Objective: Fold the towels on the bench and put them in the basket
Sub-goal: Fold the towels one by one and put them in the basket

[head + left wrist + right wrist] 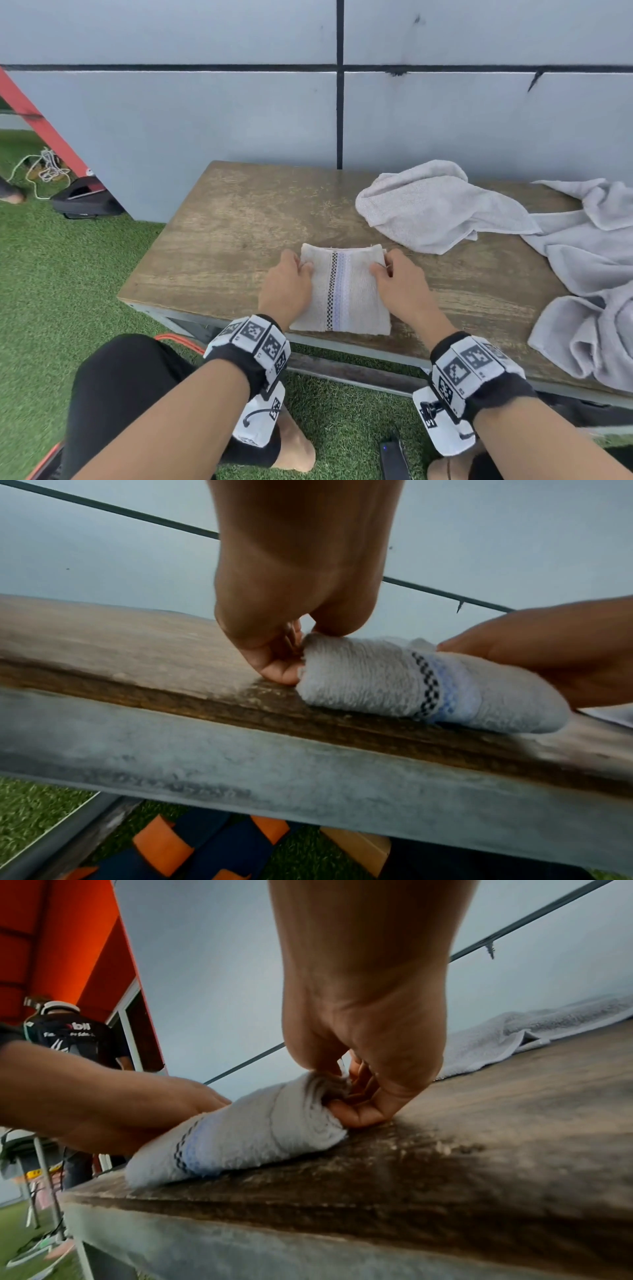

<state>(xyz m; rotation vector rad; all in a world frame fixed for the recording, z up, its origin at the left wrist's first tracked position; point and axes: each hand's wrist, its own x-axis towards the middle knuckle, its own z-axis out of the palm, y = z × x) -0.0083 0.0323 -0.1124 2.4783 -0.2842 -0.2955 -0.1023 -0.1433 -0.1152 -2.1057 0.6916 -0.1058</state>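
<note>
A small folded white towel (342, 291) with a black checked and pale blue stripe lies near the front edge of the wooden bench (222, 240). My left hand (291, 281) pinches its far left corner, and my right hand (394, 277) pinches its far right corner. The left wrist view shows the left fingers (281, 669) curled onto the towel (394, 685) edge. In the right wrist view the right fingers (359, 1112) grip the layered towel (257, 1137) edge. Two crumpled grey towels lie at right, one (438, 209) behind and a larger one (589, 274). No basket is in view.
A grey panelled wall (239, 120) runs right behind the bench. Green artificial turf (51, 274) covers the ground. A red post (44, 130), a rope and a dark bag (85, 202) sit at far left. Another person (72, 1034) stands beyond the bench's left end.
</note>
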